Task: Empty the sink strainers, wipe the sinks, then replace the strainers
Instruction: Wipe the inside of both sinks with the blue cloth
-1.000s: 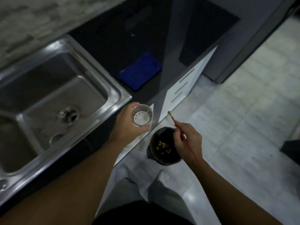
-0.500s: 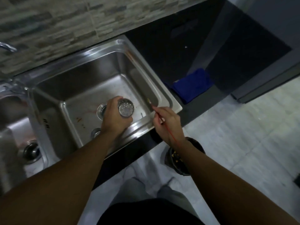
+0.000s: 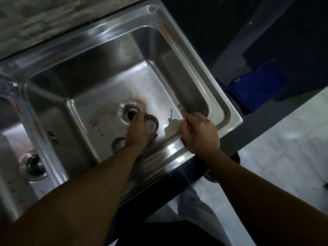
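Strainer (image 3: 151, 124) — gripped in my left hand (image 3: 139, 129), fingers curled round its wall, low inside the right basin of the sink (image 3: 204, 82), just beside the open drain (image 3: 128, 111). A second strainer (image 3: 118, 144) lies on the basin floor, partly hidden by my left forearm. My right hand (image 3: 199, 134) is above the front rim, fingers curled — whether it holds anything I cannot tell. A blue cloth (image 3: 255, 86) lies on the dark tabletop (image 3: 204, 23).

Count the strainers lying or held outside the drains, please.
2. The left hand holds one strainer beside the open drain; another strainer lies on the basin floor, partly hidden by the forearm.
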